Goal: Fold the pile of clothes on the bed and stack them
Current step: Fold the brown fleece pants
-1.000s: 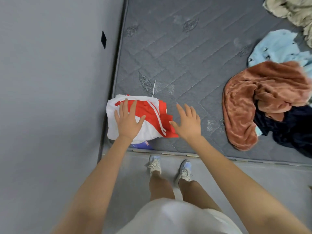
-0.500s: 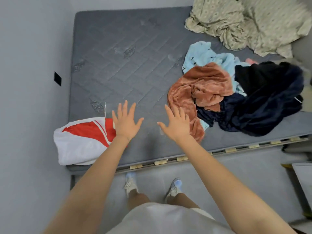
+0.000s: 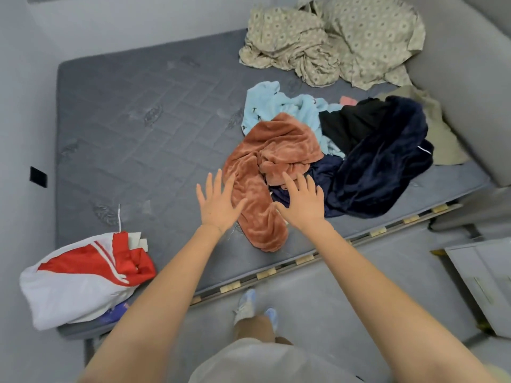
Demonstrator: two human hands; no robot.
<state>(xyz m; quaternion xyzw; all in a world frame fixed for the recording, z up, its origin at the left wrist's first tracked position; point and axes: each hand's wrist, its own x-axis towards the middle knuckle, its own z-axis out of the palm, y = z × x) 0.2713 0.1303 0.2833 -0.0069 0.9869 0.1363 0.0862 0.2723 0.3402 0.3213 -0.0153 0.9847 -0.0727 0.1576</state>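
The pile of clothes (image 3: 331, 150) lay crumpled right of centre in the frame, on the near right part of the bed (image 3: 138, 134). In it we could tell apart a brown fleece (image 3: 265, 172) at the front, a light blue garment (image 3: 276, 106) behind it, and a black garment (image 3: 351, 120) and a navy garment (image 3: 381, 161) to its right. All were tangled and none was folded.

At the lower left of the frame, on the near corner of the bed and well apart from the pile, we saw a red and white garment (image 3: 83, 277) folded into a rough bundle. It lay upon a blue piece (image 3: 116, 313) of which only an edge showed. We judged this to be the start of the stack, with one or two items done and at least four left.

The left hand (image 3: 218, 203) and right hand (image 3: 304, 205) were stretched out in the middle of the frame over the near end of the brown fleece, fingers spread and holding nothing. Whether they touched it we could not tell. We took the step in hand to be the pick-up of the next item. Patterned bedding (image 3: 345, 40) lay bunched at the upper right.
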